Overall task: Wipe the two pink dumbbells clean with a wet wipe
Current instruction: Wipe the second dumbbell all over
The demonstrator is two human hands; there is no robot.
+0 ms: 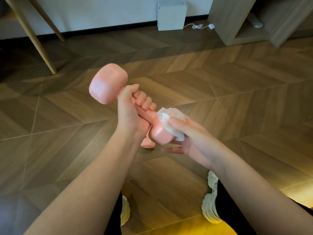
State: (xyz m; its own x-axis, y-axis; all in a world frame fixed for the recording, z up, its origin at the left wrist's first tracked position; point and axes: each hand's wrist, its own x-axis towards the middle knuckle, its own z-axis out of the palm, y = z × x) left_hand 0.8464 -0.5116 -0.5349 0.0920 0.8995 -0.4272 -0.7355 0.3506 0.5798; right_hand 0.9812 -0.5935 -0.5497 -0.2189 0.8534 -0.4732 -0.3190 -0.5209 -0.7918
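My left hand point(133, 109) grips the handle of a pink dumbbell point(108, 83), held tilted above the floor with one head up at the left and the other head low at the right. My right hand point(189, 138) holds a crumpled white wet wipe point(169, 117) against that lower head, thumb on top and fingers curled underneath. A small part of a second pink dumbbell point(147, 143) shows on the floor just below the held one; most of it is hidden by my left wrist and the first dumbbell.
The floor point(220, 92) is wooden herringbone parquet. My white shoes point(210, 197) are at the bottom. Wooden chair legs point(33, 39) stand at the far left, a white box point(171, 16) with a cable sits by the wall, and a wooden shelf unit point(237, 26) is at the far right.
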